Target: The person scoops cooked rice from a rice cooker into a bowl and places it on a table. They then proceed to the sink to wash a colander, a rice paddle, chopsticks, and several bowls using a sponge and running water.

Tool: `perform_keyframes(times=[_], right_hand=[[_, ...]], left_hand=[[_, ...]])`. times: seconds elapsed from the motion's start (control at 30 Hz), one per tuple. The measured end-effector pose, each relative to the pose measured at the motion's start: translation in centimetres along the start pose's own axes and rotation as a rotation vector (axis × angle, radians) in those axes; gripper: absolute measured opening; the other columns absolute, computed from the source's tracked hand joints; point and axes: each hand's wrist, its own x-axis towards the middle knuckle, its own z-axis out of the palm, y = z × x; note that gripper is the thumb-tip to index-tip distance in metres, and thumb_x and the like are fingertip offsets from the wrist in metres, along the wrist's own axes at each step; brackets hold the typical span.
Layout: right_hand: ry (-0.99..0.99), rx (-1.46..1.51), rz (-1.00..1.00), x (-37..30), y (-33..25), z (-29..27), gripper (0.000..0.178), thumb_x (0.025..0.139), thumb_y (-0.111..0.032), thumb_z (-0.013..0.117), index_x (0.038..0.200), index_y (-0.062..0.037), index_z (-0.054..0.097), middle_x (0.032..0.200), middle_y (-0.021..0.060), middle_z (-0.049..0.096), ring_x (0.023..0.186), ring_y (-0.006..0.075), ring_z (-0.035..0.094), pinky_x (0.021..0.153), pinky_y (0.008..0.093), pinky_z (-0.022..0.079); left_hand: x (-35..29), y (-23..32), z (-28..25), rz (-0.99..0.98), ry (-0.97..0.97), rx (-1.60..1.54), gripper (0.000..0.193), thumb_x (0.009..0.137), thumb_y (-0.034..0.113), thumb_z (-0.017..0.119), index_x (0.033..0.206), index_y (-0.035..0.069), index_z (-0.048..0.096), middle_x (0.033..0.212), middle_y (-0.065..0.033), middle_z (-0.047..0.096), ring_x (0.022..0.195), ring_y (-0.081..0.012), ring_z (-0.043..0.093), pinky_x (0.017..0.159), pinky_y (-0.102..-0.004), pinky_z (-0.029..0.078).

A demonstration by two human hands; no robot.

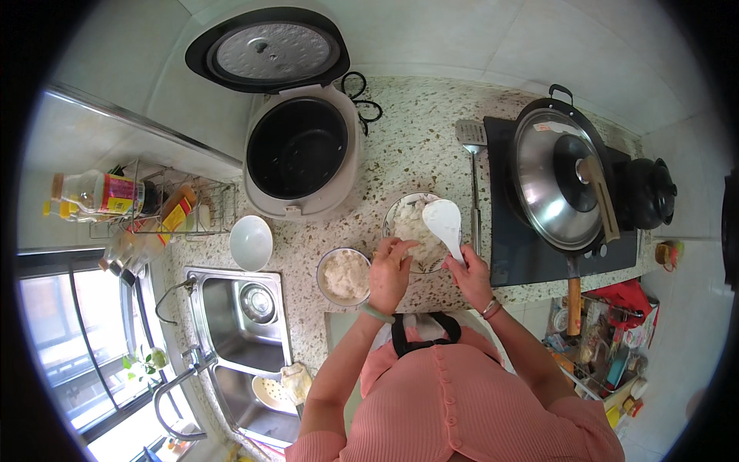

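My right hand (471,279) is closed round the handle of a white rice paddle (442,219). The paddle's broad blade lies over a patterned bowl (389,219) of cooked white rice (409,221). At that bowl's near left side is my left hand (391,279), its fingers bent and apart, reaching over the rice towards the paddle; no held thing shows in it. Just left of this hand stands a second bowl (320,286), white with a blue rim, also filled with rice (346,276).
An open rice cooker (262,189) stands at the back left, beside an empty white bowl (252,243). Further left are a double sink (239,327) and a wire rack (219,202) with bottles. To the right lie a slotted spatula (474,173) and a lidded wok (550,192) on the cooktop (504,262).
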Motion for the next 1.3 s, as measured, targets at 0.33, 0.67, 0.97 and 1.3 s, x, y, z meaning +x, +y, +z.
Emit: perform_keyframes(times=[0.33, 0.67, 0.97, 1.3], right_hand=[[-0.022, 0.029, -0.061, 0.5, -3.9, 0.1, 0.016, 0.092, -0.013, 0.062, 0.099, 0.0006, 0.057, 0.074, 0.008, 0.065, 0.064, 0.0112, 0.064, 0.058, 0.0269, 0.05], [-0.02, -0.077, -0.099, -0.3, -2.4, 0.3, 0.015, 0.091, -0.013, 0.064, 0.096, -0.0004, 0.057, 0.07, 0.0067, 0.065, 0.063, 0.0111, 0.065, 0.056, 0.0269, 0.049], [0.003, 0.034, -0.04, -0.5, -2.6, 0.3, 0.017, 0.091, -0.016, 0.064, 0.096, -0.0008, 0.058, 0.073, 0.0051, 0.065, 0.065, 0.0102, 0.065, 0.057, 0.0257, 0.049], [0.141, -0.504, -0.291, -0.2, 0.2, -1.0, 0.019, 0.091, -0.018, 0.058, 0.106, -0.0057, 0.059, 0.086, 0.0128, 0.066, 0.075, 0.0341, 0.064, 0.064, 0.0432, 0.05]], left_hand=[[1.8, 0.3, -6.1, -0.268, 0.337, 0.011, 0.014, 0.086, 0.011, 0.068, 0.099, 0.009, 0.07, 0.066, -0.0033, 0.056, 0.057, -0.0116, 0.052, 0.054, -0.0259, 0.042], [7.3, -1.5, -12.4, -0.1, 0.48, 0.6, 0.009, 0.082, 0.027, 0.071, 0.086, 0.019, 0.071, 0.075, 0.0016, 0.062, 0.062, -0.0218, 0.062, 0.051, -0.035, 0.046], [8.1, -1.9, -12.3, -0.163, 0.353, 0.595, 0.009, 0.083, 0.024, 0.068, 0.086, 0.016, 0.069, 0.076, -0.001, 0.066, 0.062, -0.023, 0.063, 0.053, -0.0345, 0.047], [-0.6, -2.3, -7.8, -0.023, 0.118, 0.065, 0.009, 0.08, 0.001, 0.068, 0.088, 0.005, 0.065, 0.082, -0.0076, 0.067, 0.065, -0.0214, 0.058, 0.06, -0.0307, 0.046]])
